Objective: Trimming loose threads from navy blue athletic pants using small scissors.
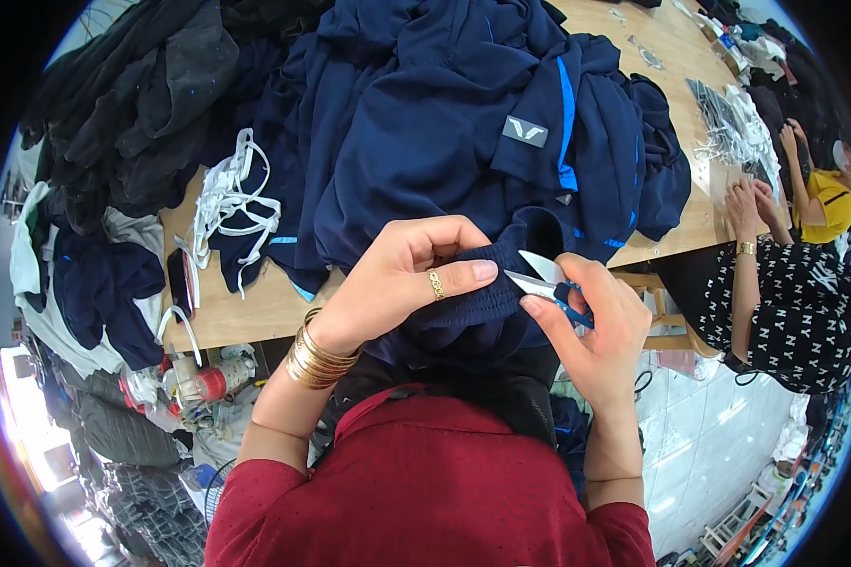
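My left hand (416, 274) pinches the gathered elastic waistband (477, 300) of a navy garment between thumb and fingers, near the table's front edge. In my right hand (596, 326) are small thread snips (563, 293) with blue handles. Their two pointed silver blades stand apart, tips toward the waistband beside my left thumb. Whether a thread lies between the blades is too small to tell. Beyond my hands spreads a big heap of navy garments (407, 142) with bright blue stripes and a grey patch on one piece.
White straps (236, 203) and a dark phone-like object (180, 282) lie left on the wooden table (236, 321). Black cloth (142, 104) is piled at far left. On the right, a person in a black patterned top (785, 312) and one in yellow (827, 203) work.
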Demonstrator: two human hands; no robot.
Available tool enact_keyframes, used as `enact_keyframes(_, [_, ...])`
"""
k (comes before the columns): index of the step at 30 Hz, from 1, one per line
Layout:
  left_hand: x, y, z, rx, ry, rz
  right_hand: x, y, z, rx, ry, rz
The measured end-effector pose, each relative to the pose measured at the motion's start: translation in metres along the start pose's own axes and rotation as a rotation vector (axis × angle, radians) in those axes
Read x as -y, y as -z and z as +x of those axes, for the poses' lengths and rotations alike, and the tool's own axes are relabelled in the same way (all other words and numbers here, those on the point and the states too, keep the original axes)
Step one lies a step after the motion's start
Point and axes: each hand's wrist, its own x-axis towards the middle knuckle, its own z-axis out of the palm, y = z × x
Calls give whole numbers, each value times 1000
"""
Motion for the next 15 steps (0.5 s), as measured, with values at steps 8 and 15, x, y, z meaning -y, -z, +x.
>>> enact_keyframes(8, [0,2,1,6,3,23,-4,-1,1,17,58,17])
enact_keyframes(15, [3,2,1,10,22,29,-3,-2,1,30,76,42])
